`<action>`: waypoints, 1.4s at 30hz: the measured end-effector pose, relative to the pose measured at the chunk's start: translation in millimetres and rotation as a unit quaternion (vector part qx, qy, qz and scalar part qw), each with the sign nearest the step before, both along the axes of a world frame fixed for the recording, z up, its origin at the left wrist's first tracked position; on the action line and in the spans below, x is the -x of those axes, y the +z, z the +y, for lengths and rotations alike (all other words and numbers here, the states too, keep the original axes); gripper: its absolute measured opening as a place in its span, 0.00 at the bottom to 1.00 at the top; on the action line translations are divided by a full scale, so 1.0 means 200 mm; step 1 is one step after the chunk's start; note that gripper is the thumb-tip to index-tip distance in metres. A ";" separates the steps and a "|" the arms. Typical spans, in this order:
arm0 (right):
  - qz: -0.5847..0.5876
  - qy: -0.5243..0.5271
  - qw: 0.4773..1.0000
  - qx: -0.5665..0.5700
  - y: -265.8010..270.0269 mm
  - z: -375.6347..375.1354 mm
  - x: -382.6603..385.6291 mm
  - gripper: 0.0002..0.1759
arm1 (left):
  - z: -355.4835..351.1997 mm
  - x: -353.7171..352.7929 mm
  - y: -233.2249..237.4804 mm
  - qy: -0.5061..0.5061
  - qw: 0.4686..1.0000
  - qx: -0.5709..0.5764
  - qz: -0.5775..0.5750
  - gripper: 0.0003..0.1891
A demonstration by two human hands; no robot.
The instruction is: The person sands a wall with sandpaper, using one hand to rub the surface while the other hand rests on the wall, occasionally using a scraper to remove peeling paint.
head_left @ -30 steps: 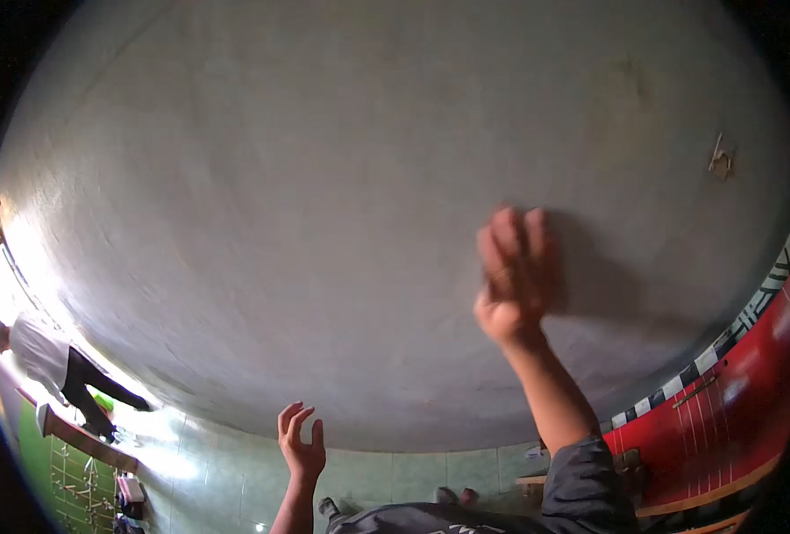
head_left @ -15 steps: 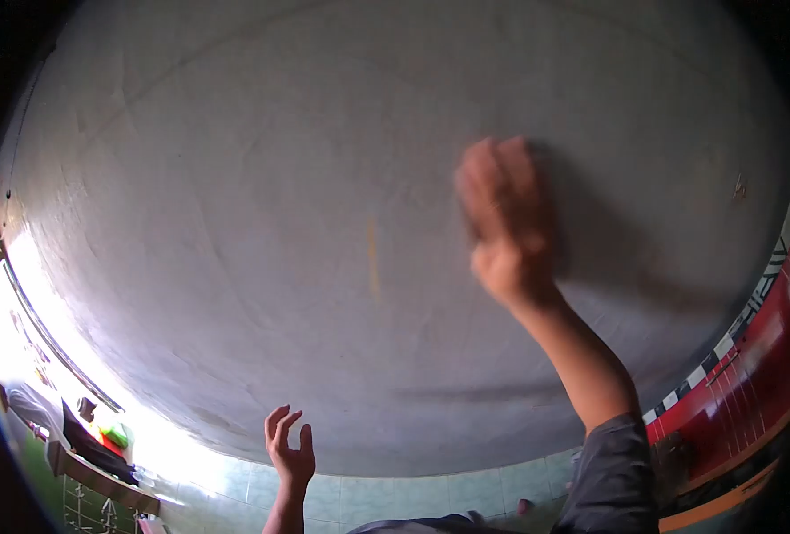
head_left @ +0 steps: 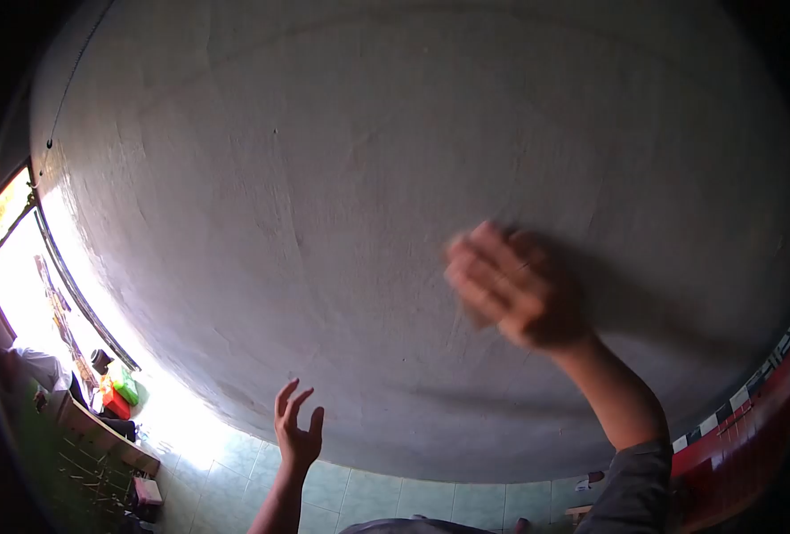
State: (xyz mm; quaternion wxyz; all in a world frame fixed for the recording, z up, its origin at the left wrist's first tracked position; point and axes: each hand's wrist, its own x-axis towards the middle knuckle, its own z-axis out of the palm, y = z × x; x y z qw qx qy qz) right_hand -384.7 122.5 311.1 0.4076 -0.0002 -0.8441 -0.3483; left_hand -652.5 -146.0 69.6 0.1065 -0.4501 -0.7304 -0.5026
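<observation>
My right hand [head_left: 519, 289] lies against the grey wall [head_left: 350, 231], its fingers pointing up and left, smeared by motion. Under the fingers, the edge of a flat brown piece [head_left: 479, 316] shows, pressed between hand and wall; most of it is hidden by the palm. Lower down and to the left, my left hand [head_left: 298, 425] is raised in front of the wall's lower part. Its fingers are apart and curved, with nothing in them.
Pale green floor tiles [head_left: 368, 498] run along the wall's foot. At the left are a bright window [head_left: 21, 258], a wooden bench [head_left: 101, 432] and red and green items [head_left: 117, 396]. A red glossy surface [head_left: 733, 467] stands at the right. A cord [head_left: 73, 76] hangs upper left.
My right hand has moved down the wall, its fingers now tilting further left. My left hand stays raised with fingers apart. The view has shifted, showing more of the window.
</observation>
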 end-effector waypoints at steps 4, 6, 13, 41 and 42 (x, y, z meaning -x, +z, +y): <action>0.173 0.007 0.985 0.002 0.17 0.03 0.07 0.18 | 0.05 0.11 0.07 -0.009 1.000 0.017 -0.015 0.28; 0.046 0.002 0.998 -0.030 0.09 -0.07 0.17 0.17 | 0.03 0.18 0.04 -0.025 0.999 0.036 -0.002 0.37; 0.089 -0.005 0.995 -0.045 0.30 -0.20 0.58 0.18 | 0.00 0.62 0.00 -0.013 0.998 0.037 0.046 0.47; -0.071 -0.021 0.995 -0.060 0.02 -0.68 1.93 0.21 | -0.38 1.89 -0.10 -0.062 0.993 0.085 0.061 0.55; -0.096 -0.014 0.994 -0.055 0.02 -0.68 1.92 0.20 | -0.40 1.89 -0.07 -0.062 0.991 0.100 0.060 0.55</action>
